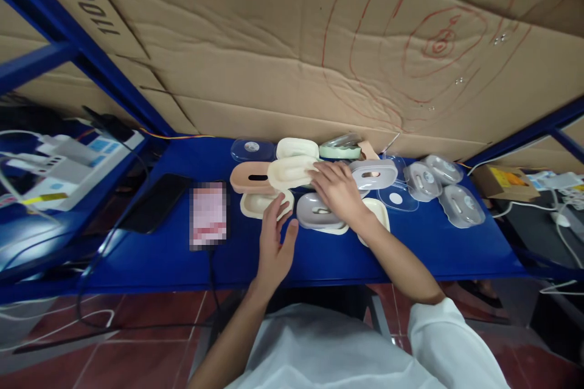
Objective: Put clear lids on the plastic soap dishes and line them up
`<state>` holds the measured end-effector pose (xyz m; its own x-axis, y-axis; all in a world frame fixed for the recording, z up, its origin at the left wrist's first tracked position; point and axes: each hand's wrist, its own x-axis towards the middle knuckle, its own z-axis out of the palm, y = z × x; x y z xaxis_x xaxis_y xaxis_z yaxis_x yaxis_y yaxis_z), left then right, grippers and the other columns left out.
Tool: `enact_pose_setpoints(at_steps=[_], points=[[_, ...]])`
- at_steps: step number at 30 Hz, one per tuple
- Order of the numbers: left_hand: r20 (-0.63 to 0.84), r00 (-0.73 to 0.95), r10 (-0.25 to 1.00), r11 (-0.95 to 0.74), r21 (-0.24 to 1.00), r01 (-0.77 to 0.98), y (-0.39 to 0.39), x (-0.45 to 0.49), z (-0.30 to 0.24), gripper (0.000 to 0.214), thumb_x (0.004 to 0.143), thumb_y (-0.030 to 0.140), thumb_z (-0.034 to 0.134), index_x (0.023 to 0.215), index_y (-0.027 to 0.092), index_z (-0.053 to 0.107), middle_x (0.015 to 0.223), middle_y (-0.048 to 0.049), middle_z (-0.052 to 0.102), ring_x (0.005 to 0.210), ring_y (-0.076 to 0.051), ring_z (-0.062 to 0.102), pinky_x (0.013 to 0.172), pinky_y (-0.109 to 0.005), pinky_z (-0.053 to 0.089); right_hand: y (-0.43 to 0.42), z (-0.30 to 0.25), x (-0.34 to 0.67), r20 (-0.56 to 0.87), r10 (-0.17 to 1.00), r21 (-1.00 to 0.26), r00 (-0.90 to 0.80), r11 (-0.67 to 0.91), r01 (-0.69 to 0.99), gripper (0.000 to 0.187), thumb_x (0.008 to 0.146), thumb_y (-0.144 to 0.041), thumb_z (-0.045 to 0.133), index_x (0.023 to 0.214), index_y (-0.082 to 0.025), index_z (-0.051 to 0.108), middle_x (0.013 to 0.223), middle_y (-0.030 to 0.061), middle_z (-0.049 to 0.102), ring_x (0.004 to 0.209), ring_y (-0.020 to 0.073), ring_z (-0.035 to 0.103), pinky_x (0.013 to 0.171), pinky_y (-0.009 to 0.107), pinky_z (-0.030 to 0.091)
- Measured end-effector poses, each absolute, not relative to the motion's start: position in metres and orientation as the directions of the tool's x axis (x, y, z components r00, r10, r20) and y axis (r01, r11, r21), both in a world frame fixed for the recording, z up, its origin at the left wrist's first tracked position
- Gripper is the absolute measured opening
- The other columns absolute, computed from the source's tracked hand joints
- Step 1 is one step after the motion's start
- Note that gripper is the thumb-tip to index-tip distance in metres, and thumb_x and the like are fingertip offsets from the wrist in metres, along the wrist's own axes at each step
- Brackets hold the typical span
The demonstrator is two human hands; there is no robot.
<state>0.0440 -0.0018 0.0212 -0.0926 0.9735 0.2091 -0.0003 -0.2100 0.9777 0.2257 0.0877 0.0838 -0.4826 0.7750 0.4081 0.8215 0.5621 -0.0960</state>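
Observation:
My right hand (337, 191) grips the right end of a cream oval dish (289, 172), which is held above the other pieces. Part of that end is hidden under my fingers. My left hand (277, 246) is open, thumb and fingers apart, with its fingertips at a second cream dish (255, 205); whether they touch it I cannot tell. A peach oval shell with a slot (244, 177) lies at the left of the held dish. Below my right hand is a grey oval dish (312, 209), and beyond it a grey slotted shell (376, 175).
Clear lids (249, 149) and a pale green piece (340, 151) lie along the cardboard wall (250, 61). Several clear-lidded cases (460, 206) stand right on the blue table (410, 261). At left are a black phone (152, 203), a blurred-out rectangle (208, 216) and cables.

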Motion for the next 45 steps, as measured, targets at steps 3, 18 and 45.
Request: enact_pose_setpoints(at_steps=[3,18,45], points=[[0.348,-0.042,0.936,-0.319,0.894,0.313,-0.008,0.041,0.015,0.054,0.107,0.038,0.06,0.158,0.028,0.047,0.163,-0.0161,0.046,0.151,-0.029,0.048,0.122,-0.049,0.048,0.082,0.086,0.239,0.431,0.767,-0.052,-0.476,0.548,0.835,0.035,0.11,-0.022,0.051,0.139,-0.018,0.068,0.146,0.0144,0.069,0.137,0.0299,0.062,0.119,0.051,0.041],[0.505,0.065,0.86,-0.411,0.613,0.674,-0.004,0.031,0.001,0.032,0.103,0.029,0.065,0.134,0.023,0.066,0.148,-0.0165,0.059,0.139,-0.032,0.058,0.115,-0.052,0.049,-0.049,-0.004,0.535,0.509,0.653,-0.194,0.56,-0.548,0.814,0.082,0.094,-0.079,0.055,0.154,-0.023,0.059,0.154,0.0262,0.053,0.142,0.0523,0.045,0.104,0.078,0.04],[0.201,-0.198,0.959,-0.231,0.962,-0.143,-0.002,0.039,0.024,0.099,0.078,0.058,0.091,0.157,0.034,0.038,0.162,-0.0127,0.045,0.142,-0.03,0.058,0.117,-0.042,0.05,0.056,0.088,0.24,0.511,0.82,-0.462,-0.259,0.516,0.722,0.058,0.108,-0.055,0.054,0.161,-0.031,0.05,0.169,0.0097,0.047,0.163,0.0353,0.033,0.131,0.067,0.029]])
